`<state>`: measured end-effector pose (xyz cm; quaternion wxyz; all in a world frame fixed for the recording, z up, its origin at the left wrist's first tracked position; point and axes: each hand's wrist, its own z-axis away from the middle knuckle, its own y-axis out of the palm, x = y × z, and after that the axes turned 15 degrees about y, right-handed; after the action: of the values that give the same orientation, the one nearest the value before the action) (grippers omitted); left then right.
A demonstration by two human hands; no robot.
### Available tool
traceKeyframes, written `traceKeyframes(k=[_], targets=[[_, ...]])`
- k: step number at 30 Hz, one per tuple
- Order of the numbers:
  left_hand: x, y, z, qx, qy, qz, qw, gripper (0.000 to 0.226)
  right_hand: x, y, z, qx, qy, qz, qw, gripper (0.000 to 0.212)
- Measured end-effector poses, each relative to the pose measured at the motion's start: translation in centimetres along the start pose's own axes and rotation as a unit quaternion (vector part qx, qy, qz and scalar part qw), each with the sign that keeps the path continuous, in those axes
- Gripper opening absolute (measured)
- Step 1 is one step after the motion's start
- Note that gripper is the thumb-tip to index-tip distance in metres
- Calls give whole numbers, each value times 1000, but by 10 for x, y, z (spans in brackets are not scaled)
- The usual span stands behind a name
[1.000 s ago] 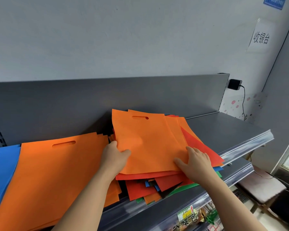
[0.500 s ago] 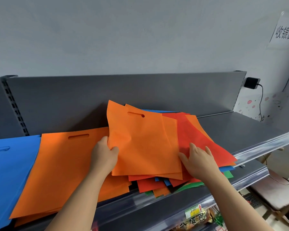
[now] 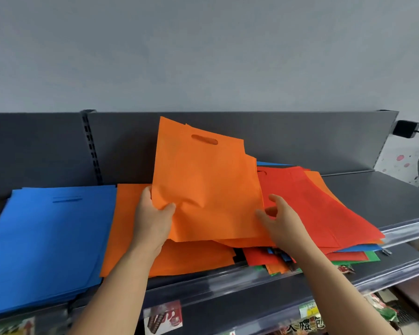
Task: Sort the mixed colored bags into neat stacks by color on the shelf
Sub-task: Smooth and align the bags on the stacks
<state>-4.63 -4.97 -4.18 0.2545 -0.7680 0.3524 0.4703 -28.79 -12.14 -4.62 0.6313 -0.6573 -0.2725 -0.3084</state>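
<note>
Now, left hand (image 3: pixel 153 221): gripping the lower left corner of the orange bag (image 3: pixel 203 189), thumb pressing on the near face, fingers curling behind it.
Orange bag: tilting up off the shelf (image 3: pixel 385 194), its handle slot at the far top, its lower edge hanging over the piles below.
Right hand (image 3: pixel 283 221): hovering just beside the bag's right edge, fingers loosely spread and holding nothing; I cannot tell whether the thumb is touching the fabric.
Hands: staying apart, one at each side of the raised bag.
Orange stack (image 3: pixel 124 213): lying flat under the left forearm, just right of the blue stack (image 3: pixel 46 238).
Blue stack: lying flat at the left end, its near edge overhanging the shelf front.
Mixed pile (image 3: pixel 312 206): sprawling on the right with red on top and orange, blue and green edges poking out at the near side.
Green bag (image 3: pixel 373 256): peeking out at the pile's near right corner.
Black adapter (image 3: pixel 405 129): sitting on the far right wall, its cable trailing down.
</note>
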Motion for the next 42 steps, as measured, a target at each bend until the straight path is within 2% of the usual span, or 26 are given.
traceKeyframes(k=[6, 10, 15, 22, 25, 29, 31, 34, 37, 42], targets=[[2, -69, 4, -11, 5, -68, 998, 35, 42, 43, 31, 15, -57, -16, 998, 54], [10, -109, 6, 18, -12, -151, 988, 46, 61, 75, 47, 28, -77, 23, 996, 52], [28, -135, 9, 68, -31, -214, 974, 46, 65, 104, 55, 26, -74, 88, 993, 50], [49, -130, 2, 159, -28, -279, 947, 43, 55, 114, 57, -50, -80, 222, 971, 47], [54, -123, -6, 201, -27, -332, 921, 49, 50, 113, 56, -79, -98, 265, 956, 42], [55, -115, -7, 250, -12, -481, 840, 80, 43, 104, 55, -71, -111, 260, 956, 37], [49, -108, -5, 243, 24, -519, 819, 74, 40, 94, 52, -77, -114, 251, 958, 31], [35, -88, -2, 226, 84, -497, 833, 54, 35, 74, 43, -85, -109, 247, 959, 29], [22, -52, 1, 226, 124, -444, 858, 50, 25, 51, 30, -81, -109, 261, 956, 40], [10, 17, 7, 247, 109, -349, 898, 52, -5, 2, 0, -96, -74, 281, 952, 42]])
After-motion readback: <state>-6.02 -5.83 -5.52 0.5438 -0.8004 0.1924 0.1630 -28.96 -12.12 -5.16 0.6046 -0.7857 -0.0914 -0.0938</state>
